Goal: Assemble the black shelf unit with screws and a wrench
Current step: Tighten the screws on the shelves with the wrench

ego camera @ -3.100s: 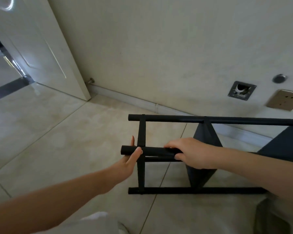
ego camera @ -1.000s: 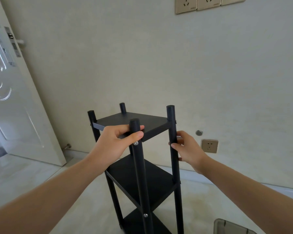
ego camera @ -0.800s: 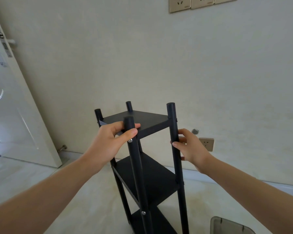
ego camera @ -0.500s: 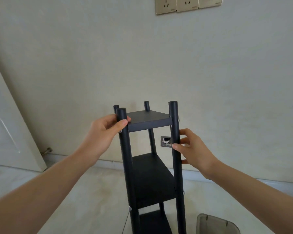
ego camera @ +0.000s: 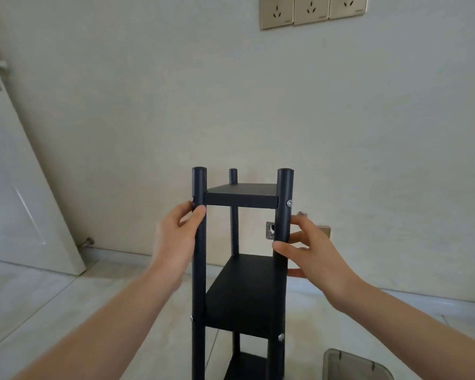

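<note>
The black shelf unit (ego camera: 242, 294) stands upright on the tiled floor in front of the wall, with three shelves visible between round posts. Silver screw heads show on the front posts. My left hand (ego camera: 176, 242) is wrapped around the front left post just under the top shelf (ego camera: 242, 194). My right hand (ego camera: 310, 253) touches the front right post with thumb and fingertips, the fingers spread around it. No wrench or loose screws are in sight.
A grey translucent container (ego camera: 354, 366) sits on the floor at the lower right. A white door (ego camera: 17, 201) stands ajar at the left. Wall sockets (ego camera: 311, 9) are high on the wall; a socket (ego camera: 324, 231) and a wall plate are low behind the shelf.
The shelf unit lay on its side three seconds ago and now stands upright. Over the last second it has turned so its front faces me, and my left hand slid below the top shelf.
</note>
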